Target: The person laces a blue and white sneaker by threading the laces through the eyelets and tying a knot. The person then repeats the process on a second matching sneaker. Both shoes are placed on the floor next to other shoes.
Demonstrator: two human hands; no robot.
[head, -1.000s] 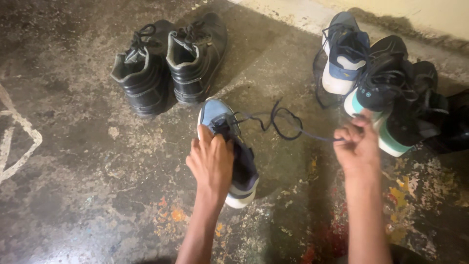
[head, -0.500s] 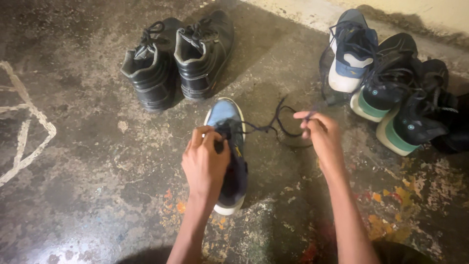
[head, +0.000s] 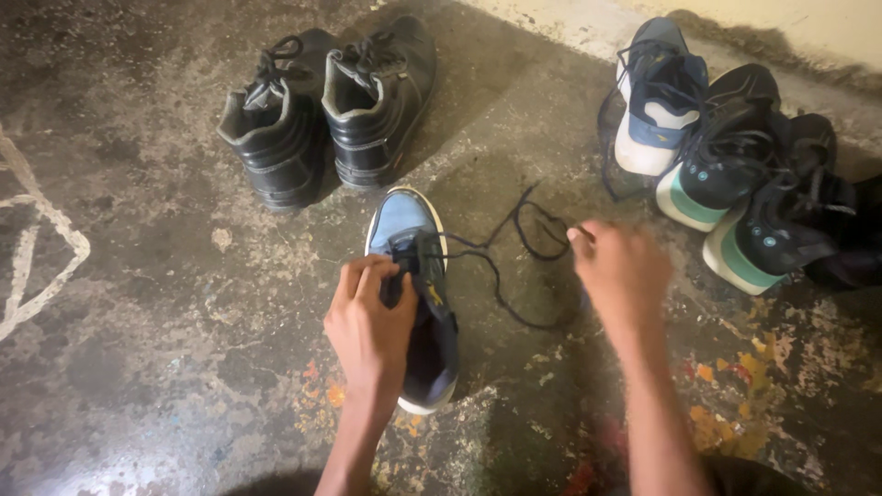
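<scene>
While our left hand (head: 372,321) presses down on the tongue of the blue sneaker (head: 413,303), its fingers (head: 367,276) curled shut over the upper eyelets, our right hand (head: 623,274) is held off to the side with its fingers closed on the end of the dark shoelace (head: 501,262). The sneaker lies on the floor (head: 156,303) directly under the left fingers, toe pointing away from us, and the lace runs from its eyelets in loose loops across to the right fingers. We judge the lacing goes best if the left fingers keep the shoe pinned and the tongue flat, so the pull does not drag it sideways, and if the right fingers draw the lace out evenly until the slack loops between the two hands are gone; we would watch that the loops do not knot on themselves. Beyond the left fingers stands a pair of black boots (head: 322,110), well apart from the sneaker. Beyond and to the outside of the right fingers sits a pile of sneakers (head: 726,156), blue, black and teal-soled, near the wall (head: 808,28), close to the right hand but not touching it.
</scene>
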